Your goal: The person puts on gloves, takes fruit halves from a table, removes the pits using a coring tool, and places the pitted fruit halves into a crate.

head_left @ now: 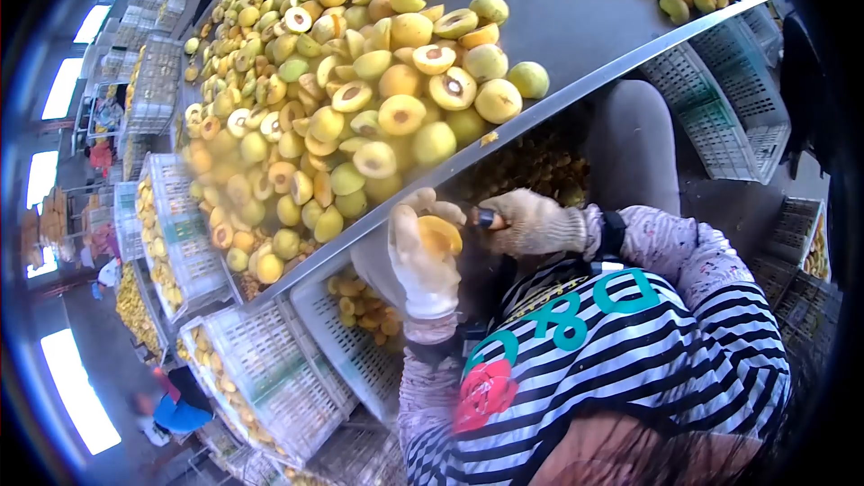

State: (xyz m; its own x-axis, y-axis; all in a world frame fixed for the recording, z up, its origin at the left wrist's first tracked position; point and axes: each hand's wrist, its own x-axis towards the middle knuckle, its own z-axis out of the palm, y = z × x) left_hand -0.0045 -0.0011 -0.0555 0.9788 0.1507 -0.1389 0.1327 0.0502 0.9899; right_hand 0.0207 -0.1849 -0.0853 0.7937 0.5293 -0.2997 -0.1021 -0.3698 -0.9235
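My left hand (423, 256), in a pale glove, is closed around a yellow peach half (440, 236) whose cut side faces up. My right hand (538, 221), in a knitted glove, grips a small tool with a dark handle (489, 218); its working end cannot be made out. Both hands are close together over my lap, just below the table edge. Beyond them, a heap of yellow and greenish peaches (360, 117) covers much of the metal table (567, 0). Many are halved, some with brown pits showing.
The metal table rim (531, 130) runs diagonally in front of me. A crate (333, 315) with fruit stands below my left arm, beside more fruit-filled crates (270, 378). Stacked crates (720, 90) stand on the right. A person in blue (180, 409) is at the lower left.
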